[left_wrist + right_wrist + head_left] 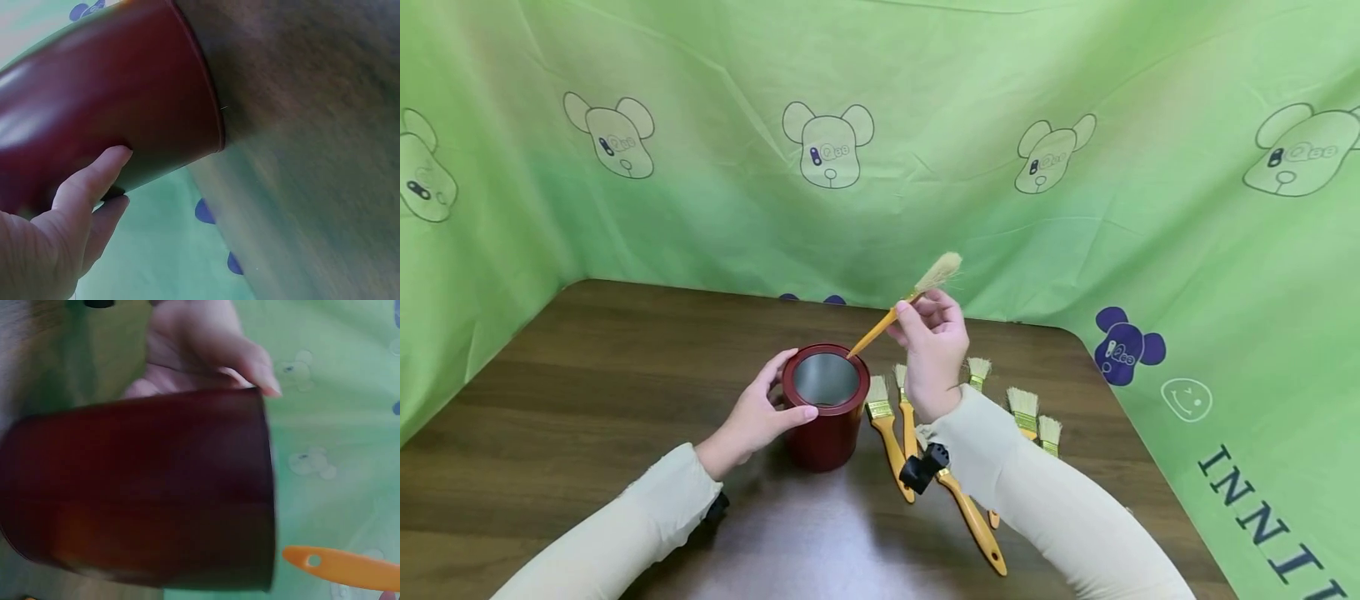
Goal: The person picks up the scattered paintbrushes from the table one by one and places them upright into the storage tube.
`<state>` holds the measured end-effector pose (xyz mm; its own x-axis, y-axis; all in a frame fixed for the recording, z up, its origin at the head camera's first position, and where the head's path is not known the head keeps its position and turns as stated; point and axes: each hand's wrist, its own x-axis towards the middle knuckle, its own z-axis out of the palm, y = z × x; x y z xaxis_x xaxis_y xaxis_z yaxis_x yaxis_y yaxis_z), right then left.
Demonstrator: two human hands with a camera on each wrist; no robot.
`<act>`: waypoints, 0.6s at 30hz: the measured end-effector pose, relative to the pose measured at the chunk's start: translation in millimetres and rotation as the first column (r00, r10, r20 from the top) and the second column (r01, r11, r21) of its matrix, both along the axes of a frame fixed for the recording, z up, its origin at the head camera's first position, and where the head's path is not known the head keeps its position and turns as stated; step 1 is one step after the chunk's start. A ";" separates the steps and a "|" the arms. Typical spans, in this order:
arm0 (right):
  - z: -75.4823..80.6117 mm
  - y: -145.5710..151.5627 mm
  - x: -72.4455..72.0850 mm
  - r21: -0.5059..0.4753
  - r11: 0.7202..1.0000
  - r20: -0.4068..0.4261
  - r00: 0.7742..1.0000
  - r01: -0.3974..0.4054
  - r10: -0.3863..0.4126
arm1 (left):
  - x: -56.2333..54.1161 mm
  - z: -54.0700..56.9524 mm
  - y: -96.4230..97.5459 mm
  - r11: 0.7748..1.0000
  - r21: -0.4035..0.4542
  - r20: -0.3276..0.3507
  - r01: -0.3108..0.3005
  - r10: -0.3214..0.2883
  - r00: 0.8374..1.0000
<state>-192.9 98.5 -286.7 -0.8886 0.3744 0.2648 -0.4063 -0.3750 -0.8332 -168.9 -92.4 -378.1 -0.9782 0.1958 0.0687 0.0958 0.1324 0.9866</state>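
Observation:
A dark red round container (824, 437) stands upright on the table, its mouth facing up and its inside grey. My left hand (760, 419) grips its left side, thumb near the front rim and fingers round the back. The same hand (53, 250) lies against the glossy wall (119, 94) in the left wrist view. My right hand (936, 354) pinches a paintbrush (877, 330) near its ferrule, pale bristles up and orange handle slanting down to the container's mouth. In the right wrist view the holed handle end (344, 567) is just off the rim.
Several more paintbrushes lie right of the container, among them a wide one (889, 433) close beside it and another (973, 521) nearer the front. Others (1024, 408) lie partly behind my right sleeve. A green printed cloth (722, 225) hangs around the wooden table (587, 375).

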 end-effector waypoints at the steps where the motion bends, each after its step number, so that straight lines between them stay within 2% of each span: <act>1: -1.7 -2.8 0.8 0.003 1.000 0.001 1.000 -0.012 0.012 | -0.1 0.2 -0.2 1.000 0.002 0.002 0.003 -0.003 1.000; 10: -12.1 -23.1 5.9 0.077 0.990 0.034 0.993 -0.114 0.112 | 0.2 3.3 -2.6 1.000 -0.001 0.013 0.015 -0.015 1.000; 18: -19.3 -23.8 3.9 0.183 0.958 0.152 0.969 -0.219 0.193 | -1.0 0.7 -1.8 1.000 -0.015 0.001 0.016 -0.016 1.000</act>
